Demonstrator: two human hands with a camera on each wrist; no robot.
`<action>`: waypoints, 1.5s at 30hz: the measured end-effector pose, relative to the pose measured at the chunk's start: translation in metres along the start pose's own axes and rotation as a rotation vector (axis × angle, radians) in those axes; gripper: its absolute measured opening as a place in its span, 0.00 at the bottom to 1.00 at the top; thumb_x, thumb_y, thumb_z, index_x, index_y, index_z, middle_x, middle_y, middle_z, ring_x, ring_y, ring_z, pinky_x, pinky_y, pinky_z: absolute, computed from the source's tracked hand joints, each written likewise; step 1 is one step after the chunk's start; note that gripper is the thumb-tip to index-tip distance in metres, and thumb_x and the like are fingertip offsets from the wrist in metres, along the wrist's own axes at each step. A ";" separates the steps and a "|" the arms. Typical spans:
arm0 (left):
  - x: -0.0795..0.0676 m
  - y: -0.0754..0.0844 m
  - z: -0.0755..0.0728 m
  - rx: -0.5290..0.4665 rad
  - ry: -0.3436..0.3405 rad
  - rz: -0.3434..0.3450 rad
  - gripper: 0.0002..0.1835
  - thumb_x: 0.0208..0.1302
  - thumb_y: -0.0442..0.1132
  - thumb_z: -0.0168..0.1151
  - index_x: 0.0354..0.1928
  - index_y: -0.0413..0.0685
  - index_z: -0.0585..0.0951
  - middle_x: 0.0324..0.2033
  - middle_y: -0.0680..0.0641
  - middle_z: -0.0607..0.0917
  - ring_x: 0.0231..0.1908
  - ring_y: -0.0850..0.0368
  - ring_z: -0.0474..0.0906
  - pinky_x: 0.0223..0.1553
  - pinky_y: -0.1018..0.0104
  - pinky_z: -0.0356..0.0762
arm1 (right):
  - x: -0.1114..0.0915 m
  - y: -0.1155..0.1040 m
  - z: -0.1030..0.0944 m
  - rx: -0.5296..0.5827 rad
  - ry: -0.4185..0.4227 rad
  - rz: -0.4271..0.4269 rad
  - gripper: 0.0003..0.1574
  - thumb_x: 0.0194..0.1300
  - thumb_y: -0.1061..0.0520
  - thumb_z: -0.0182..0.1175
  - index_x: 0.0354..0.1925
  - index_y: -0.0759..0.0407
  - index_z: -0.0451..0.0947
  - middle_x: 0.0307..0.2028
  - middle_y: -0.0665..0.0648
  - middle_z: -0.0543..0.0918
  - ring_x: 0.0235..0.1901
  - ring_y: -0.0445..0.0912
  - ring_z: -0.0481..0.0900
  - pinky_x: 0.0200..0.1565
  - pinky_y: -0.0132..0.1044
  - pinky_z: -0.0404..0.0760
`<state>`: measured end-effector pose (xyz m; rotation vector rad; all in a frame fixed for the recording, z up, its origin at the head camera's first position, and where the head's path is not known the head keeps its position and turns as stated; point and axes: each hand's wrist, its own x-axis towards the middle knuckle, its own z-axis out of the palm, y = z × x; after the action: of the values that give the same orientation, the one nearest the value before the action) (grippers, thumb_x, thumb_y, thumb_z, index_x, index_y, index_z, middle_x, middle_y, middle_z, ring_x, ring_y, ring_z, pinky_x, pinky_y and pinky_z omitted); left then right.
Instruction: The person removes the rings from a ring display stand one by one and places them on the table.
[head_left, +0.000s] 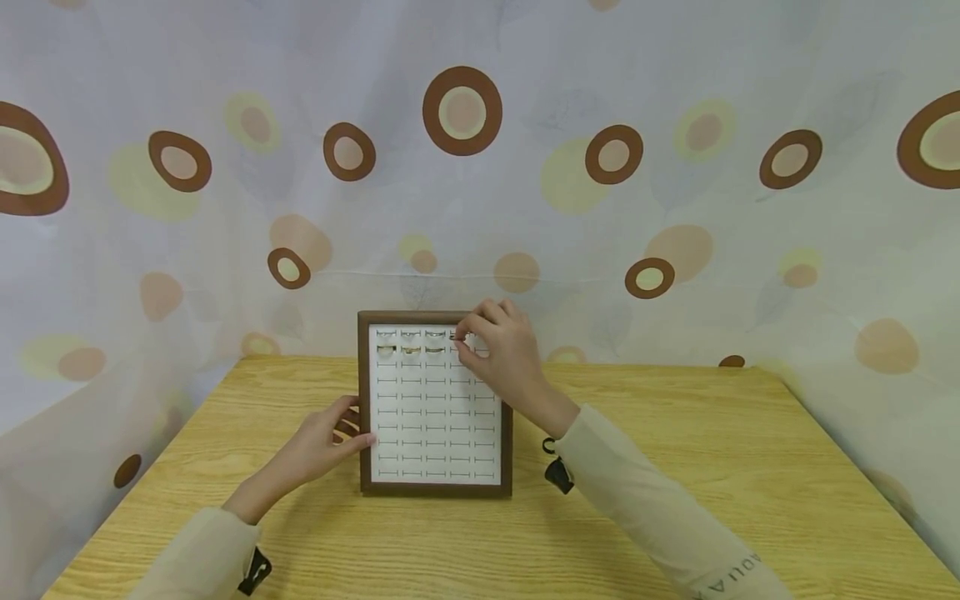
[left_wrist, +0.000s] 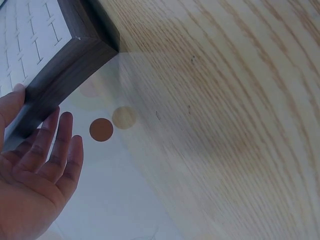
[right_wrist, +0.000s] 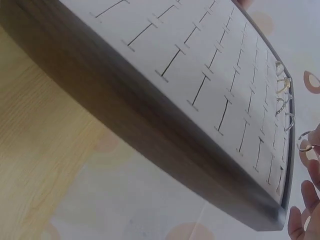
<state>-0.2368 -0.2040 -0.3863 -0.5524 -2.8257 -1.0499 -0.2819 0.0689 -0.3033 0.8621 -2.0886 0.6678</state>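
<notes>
A ring display case (head_left: 437,489) with a dark brown wooden frame and a white slotted panel stands upright on the table. My left hand (head_left: 315,446) holds its left side, thumb on the front edge and fingers behind, as the left wrist view shows. My right hand (head_left: 512,354) is at the upper right of the panel. Between thumb and fingertip it pinches a thin silver ring (right_wrist: 303,142), held just off the panel in the right wrist view. Several rings (head_left: 410,334) sit in the top two rows at the left, silver above and some gold-coloured below.
Lower rows of slots (head_left: 438,412) show bare on the panel. The wooden table (head_left: 675,467) spreads out around the case. Behind it hangs a pale curtain (head_left: 480,208) with brown, yellow and peach circles. Dark straps (head_left: 558,475) show at the sleeve cuffs.
</notes>
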 end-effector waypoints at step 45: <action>0.001 -0.004 0.003 -0.006 -0.003 0.008 0.28 0.59 0.46 0.62 0.56 0.37 0.67 0.42 0.41 0.80 0.39 0.51 0.80 0.39 0.60 0.80 | -0.130 0.093 -0.047 -0.161 -0.390 0.073 0.11 0.45 0.59 0.71 0.23 0.47 0.77 0.29 0.48 0.76 0.29 0.43 0.65 0.29 0.34 0.60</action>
<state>-0.2393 -0.2052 -0.3908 -0.5666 -2.8216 -1.0569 -0.2684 0.2059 -0.3965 0.8815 -2.4922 0.3815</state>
